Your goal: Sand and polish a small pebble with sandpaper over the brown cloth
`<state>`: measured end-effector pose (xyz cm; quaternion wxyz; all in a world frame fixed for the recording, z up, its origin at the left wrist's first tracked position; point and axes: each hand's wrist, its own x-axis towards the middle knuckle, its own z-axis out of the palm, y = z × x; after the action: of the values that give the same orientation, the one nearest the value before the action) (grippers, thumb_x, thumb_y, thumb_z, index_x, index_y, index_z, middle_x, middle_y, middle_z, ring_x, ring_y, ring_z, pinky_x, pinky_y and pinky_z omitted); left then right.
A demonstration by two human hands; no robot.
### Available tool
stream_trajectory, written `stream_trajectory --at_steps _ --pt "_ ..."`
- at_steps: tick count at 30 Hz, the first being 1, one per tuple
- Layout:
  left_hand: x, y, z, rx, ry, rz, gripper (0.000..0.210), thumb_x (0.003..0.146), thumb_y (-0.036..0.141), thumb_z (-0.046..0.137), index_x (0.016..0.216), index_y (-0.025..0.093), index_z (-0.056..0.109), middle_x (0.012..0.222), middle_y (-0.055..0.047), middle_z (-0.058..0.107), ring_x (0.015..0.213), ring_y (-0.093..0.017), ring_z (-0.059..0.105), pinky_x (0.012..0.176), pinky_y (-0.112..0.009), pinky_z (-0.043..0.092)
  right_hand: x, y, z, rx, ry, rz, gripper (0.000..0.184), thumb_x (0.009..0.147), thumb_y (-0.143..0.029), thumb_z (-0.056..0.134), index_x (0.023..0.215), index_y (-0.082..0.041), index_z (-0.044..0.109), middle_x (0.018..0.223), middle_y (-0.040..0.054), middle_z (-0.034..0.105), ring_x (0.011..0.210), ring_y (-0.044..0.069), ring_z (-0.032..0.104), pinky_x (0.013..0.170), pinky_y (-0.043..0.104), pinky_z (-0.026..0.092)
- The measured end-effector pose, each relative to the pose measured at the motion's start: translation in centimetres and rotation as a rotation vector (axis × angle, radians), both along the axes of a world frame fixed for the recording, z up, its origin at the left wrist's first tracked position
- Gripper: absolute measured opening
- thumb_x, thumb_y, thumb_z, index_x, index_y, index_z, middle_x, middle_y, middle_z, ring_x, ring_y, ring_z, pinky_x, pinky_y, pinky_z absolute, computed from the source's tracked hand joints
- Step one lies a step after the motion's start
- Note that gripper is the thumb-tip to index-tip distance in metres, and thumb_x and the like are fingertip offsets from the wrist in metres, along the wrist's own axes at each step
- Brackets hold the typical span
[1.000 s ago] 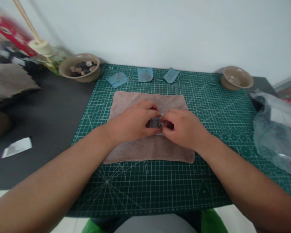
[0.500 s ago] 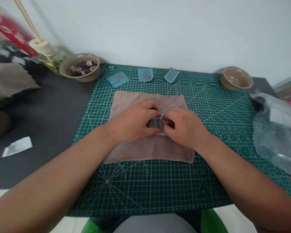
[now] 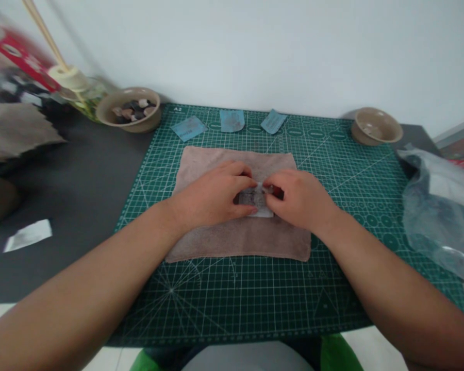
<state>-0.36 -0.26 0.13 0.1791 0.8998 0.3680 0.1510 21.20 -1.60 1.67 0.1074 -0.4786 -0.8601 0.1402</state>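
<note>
Plain white wall (image 3: 255, 56) fills the back of my feed; pale floor (image 3: 110, 358) shows past the near edge. Dark worktop (image 3: 93, 165) runs against the wall. Over most of it I log a green cutting mat (image 3: 255, 288), white grid and angle lines, "A2" legible at its far left corner. Clear plastic bag (image 3: 436, 221) crumpled at the mat's right side. Brownish-pink cloth (image 3: 232, 239) lies flat mid-mat.

Both hands are over the cloth. Left hand (image 3: 216, 193): thumb and fingers spread across the small white sheet; whether gripping or merely pressing, I can't tell. Right hand (image 3: 303, 198): thumb and forefinger pinched on a small greyish bit.

Brown bowl (image 3: 149, 123) at far left, holding mixed stones (image 3: 133, 110); second bowl (image 3: 365, 134) at far right. Red box (image 3: 29, 61), upper left, white marks blurred. Three blue slips (image 3: 232, 121) in a row beyond the cloth, print too small for me.

Small white sheet (image 3: 263, 211): on the cloth between the hands, dark markings unreadable. Greyish bit (image 3: 268, 189): above the sheet's right part, at the right fingertips.
</note>
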Motion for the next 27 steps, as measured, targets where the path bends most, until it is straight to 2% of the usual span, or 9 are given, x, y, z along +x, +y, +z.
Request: stream_trajectory --at_steps 2,6,10,15,19,24,27 --pt "0.01 -0.03 0.07 -0.003 0.002 0.002 0.037 0.081 0.043 0.075 0.112 0.023 0.073 0.118 -0.009 0.066 0.110 -0.030 0.061 0.100 -0.046 0.049 0.10 0.12 0.02 0.021 0.005 -0.017 0.021 0.087 -0.025 0.056 0.092 -0.016 0.074 0.084 0.0065 0.069 0.077 0.020 0.059 0.068 0.033 0.037" --pt "0.06 -0.08 0.22 0.000 0.031 -0.016 0.031 0.086 0.041 0.071 0.108 0.020 0.074 0.114 -0.010 0.066 0.109 -0.029 0.061 0.099 -0.045 0.050 0.00 0.06 0.02 -0.021 0.030 0.095 0.020 0.087 -0.024 0.055 0.090 -0.017 0.074 0.084 0.0055 0.069 0.075 0.019 0.058 0.068 0.032 0.037" --pt "0.06 -0.08 0.20 0.004 0.022 -0.006 0.038 0.083 0.042 0.074 0.113 0.020 0.073 0.118 -0.010 0.066 0.110 -0.030 0.061 0.100 -0.045 0.049 -0.03 0.07 -0.02 0.014 0.004 -0.019 0.018 0.086 -0.026 0.058 0.089 -0.017 0.073 0.082 0.0057 0.068 0.075 0.020 0.057 0.067 0.033 0.036" --pt "0.04 -0.06 0.12 0.014 0.041 -0.016 0.033 0.086 0.040 0.071 0.110 0.019 0.074 0.114 -0.010 0.066 0.109 -0.029 0.061 0.099 -0.045 0.050 -0.20 -0.13 -0.05 -0.013 0.022 0.090 0.018 0.087 -0.023 0.055 0.087 -0.017 0.072 0.082 0.0052 0.068 0.075 0.019 0.058 0.067 0.032 0.036" --pt "0.06 -0.04 0.12 0.013 0.035 -0.010 0.039 0.083 0.042 0.074 0.114 0.019 0.073 0.117 -0.011 0.066 0.110 -0.030 0.061 0.100 -0.045 0.049 -0.08 -0.02 -0.01 0.024 -0.004 -0.025 0.018 0.087 -0.026 0.056 0.087 -0.017 0.073 0.081 0.0057 0.068 0.074 0.019 0.057 0.066 0.033 0.035" --pt "0.01 -0.01 0.00 0.017 0.025 -0.015 0.033 0.085 0.042 0.071 0.111 0.020 0.074 0.115 -0.010 0.066 0.110 -0.029 0.061 0.099 -0.044 0.050 -0.07 -0.18 0.08 -0.025 0.016 0.083 0.020 0.088 -0.025 0.055 0.088 -0.017 0.073 0.082 0.0050 0.068 0.075 0.019 0.058 0.067 0.033 0.036" --pt "-0.02 0.00 0.01 0.019 0.032 -0.016 0.039 0.084 0.045 0.073 0.114 0.022 0.073 0.117 -0.010 0.066 0.110 -0.029 0.061 0.100 -0.045 0.049 -0.04 -0.16 0.10 0.013 -0.003 -0.011 0.021 0.088 -0.027 0.055 0.089 -0.017 0.074 0.081 0.0057 0.067 0.075 0.020 0.058 0.067 0.033 0.035"
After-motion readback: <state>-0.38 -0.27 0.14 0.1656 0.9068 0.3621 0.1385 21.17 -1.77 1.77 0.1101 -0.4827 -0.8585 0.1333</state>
